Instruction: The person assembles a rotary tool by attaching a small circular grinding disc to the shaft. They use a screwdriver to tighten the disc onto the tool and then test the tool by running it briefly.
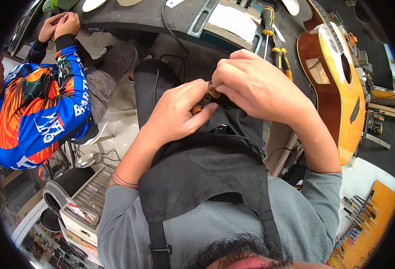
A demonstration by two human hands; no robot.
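Both my hands meet over my lap in front of the black apron [202, 179]. The fingers of my left hand [177, 110] curl around a small tool with a black and orange handle [197, 109]; its working end is hard to make out. My right hand [249, 83] pinches a small rounded brownish piece [214, 93] beside my left fingertips. That piece touches or nearly touches the tool, though the fingers hide the contact.
A dark workbench [134, 15] runs ahead, bearing a vise-like metal fixture [231, 20] and a yellow-black screwdriver [268, 22]. An acoustic guitar [345, 103] stands at the right. On the left a co-worker in a colourful jersey [49, 112] sits at the bench.
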